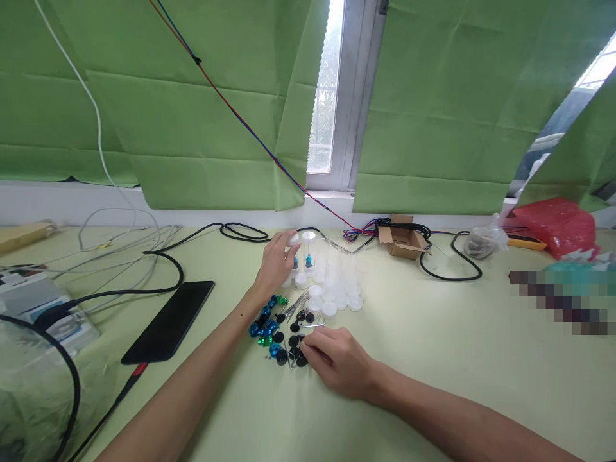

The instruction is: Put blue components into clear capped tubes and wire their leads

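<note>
My left hand (276,260) is closed around a clear plastic tube with a white cap (292,240) at the far side of a small group. Right beside it stands a similar capped tube (308,237) holding a blue metal piece (308,260) on a thin stem. My right hand (339,360) is closed, its thumb and fingertips pinched together at the edge of several black round parts (294,342); what they grip is hidden. Between my hands lie blue metal parts (266,328), green parts (264,341) and thin metal pins (295,305).
Several clear tubes (333,269) with white caps (329,310) lie behind my right hand. A black phone (168,324) lies at left, near cables and a power strip (48,308). An open cardboard box (403,244) and a red plastic bag (558,224) are along the wall.
</note>
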The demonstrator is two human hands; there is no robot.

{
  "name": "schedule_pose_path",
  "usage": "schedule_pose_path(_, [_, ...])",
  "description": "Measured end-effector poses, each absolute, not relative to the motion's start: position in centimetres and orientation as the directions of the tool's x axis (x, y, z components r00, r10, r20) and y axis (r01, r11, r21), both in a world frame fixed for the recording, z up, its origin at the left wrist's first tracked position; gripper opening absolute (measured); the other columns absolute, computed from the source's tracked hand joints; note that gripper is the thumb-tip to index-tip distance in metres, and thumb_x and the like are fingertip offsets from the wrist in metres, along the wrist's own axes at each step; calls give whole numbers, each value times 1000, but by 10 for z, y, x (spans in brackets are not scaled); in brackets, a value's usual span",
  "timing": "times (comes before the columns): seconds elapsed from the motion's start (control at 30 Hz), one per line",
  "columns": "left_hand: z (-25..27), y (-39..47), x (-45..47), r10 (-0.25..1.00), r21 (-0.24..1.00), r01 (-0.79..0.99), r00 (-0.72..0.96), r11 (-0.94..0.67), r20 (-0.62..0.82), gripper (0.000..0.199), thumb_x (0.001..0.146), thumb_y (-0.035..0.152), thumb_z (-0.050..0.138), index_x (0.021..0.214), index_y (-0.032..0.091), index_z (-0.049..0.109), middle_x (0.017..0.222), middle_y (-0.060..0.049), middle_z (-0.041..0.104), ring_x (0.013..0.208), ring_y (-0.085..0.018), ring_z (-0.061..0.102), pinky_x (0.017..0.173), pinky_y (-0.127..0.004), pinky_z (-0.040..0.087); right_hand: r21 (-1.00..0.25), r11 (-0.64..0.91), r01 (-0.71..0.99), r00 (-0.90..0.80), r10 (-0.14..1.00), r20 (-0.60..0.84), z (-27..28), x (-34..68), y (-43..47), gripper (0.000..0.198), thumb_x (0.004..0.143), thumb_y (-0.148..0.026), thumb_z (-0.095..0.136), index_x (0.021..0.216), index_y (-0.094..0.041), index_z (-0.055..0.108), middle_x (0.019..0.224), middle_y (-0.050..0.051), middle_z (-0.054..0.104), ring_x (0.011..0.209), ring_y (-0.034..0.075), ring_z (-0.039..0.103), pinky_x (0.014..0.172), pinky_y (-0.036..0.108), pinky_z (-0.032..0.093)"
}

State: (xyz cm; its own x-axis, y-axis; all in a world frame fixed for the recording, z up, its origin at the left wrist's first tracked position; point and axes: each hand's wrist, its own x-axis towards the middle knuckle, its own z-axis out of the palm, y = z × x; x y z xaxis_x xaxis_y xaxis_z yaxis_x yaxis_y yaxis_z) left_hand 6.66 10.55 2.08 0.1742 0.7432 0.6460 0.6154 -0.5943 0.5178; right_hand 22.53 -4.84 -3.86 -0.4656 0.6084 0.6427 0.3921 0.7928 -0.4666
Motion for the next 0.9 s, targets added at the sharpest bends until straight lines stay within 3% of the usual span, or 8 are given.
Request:
schedule_pose_path(0.23, [16,105,63,748,523,596,212,-609,629,37,96,27,47,132,21,55,117,-10,62,95,-21,61,76,-31,57,-470,791,391,-465,610,641,-37,225,-49,25,99,-18,43,77,-18,56,65,1,56,55,12,46,53,25,32])
schedule_pose_path(0.37, [20,106,61,723,416,655,303,-631,621,46,98,23,41,144,23,46,102,-8,58,85,-20,59,83,-35,53,-477,785,395,-473,619,627,-36,225,-49,25,99,-19,43,77,-18,55,65,1,57,55,12,46,53,25,33])
schedule_pose_path(0.5, [23,109,61,721,332,708,356,-624,595,46,97,20,39,141,23,52,93,-7,51,74,-19,55,83,-36,50,-477,785,396,-473,619,626,-37,225,-49,24,99,-18,43,78,-18,56,66,1,56,56,12,46,53,26,33])
schedule_pose_path(0.73, [24,111,63,740,377,694,340,-614,580,42,95,21,42,135,23,56,91,-6,51,71,-19,55,79,-35,51,-477,781,404,-483,624,614,-39,226,-49,23,99,-18,44,80,-18,56,68,1,57,57,12,47,55,26,34])
schedule_pose_path(0.9, [29,109,65,756,421,667,345,-615,556,40,93,20,44,132,20,55,100,-9,56,82,-22,59,81,-37,52,-487,778,397,-483,629,610,-39,226,-48,23,98,-17,44,78,-18,55,67,1,57,57,12,47,55,26,34])
